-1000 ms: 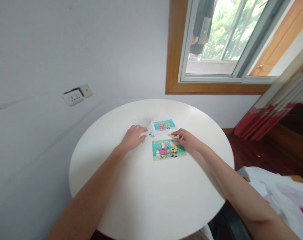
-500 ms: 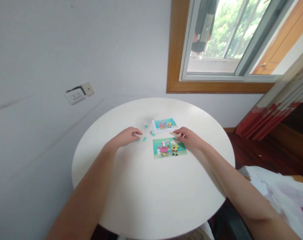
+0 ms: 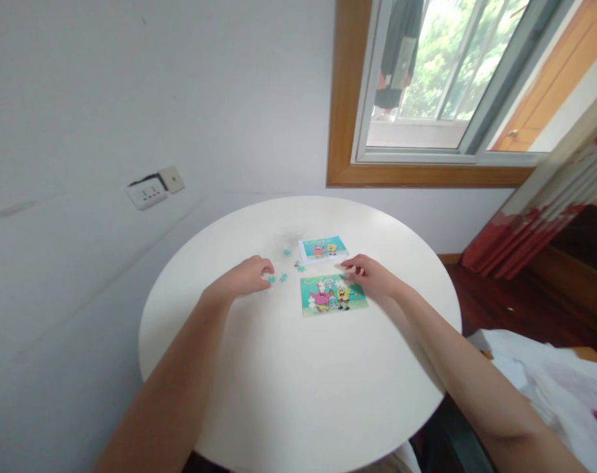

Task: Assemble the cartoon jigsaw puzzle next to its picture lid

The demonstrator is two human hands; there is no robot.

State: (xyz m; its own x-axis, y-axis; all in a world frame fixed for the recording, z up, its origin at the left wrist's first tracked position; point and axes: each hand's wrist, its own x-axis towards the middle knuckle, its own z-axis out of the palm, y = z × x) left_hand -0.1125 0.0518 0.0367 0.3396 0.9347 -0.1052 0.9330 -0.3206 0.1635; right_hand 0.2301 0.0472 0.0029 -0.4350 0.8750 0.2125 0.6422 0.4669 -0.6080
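A jigsaw puzzle [image 3: 322,303] with cartoon figures lies flat on the white round table, several white gaps showing in its picture. My right hand [image 3: 370,276] is over its upper right corner, fingers bent and apart, with nothing visible between them. To the left, my left hand [image 3: 246,274] rests low with curled fingers and a gap between thumb and forefinger. Beside its fingertips lies a loose teal puzzle piece [image 3: 272,280]. Another piece [image 3: 284,278] sits just right of that, and more pieces [image 3: 299,266] lie farther back.
Behind the puzzle lies a picture card or flat box [image 3: 322,249] with a matching picture. One single piece [image 3: 287,252] is left of it. The round table [image 3: 298,381] stands near a wall with a socket [image 3: 148,192]. White cloth or plastic [image 3: 539,381] is at the right.
My left hand has drawn back slightly to the left, uncovering the puzzle piece by its fingertips. My right hand stays at the puzzle's upper right corner. The view has shifted a little.
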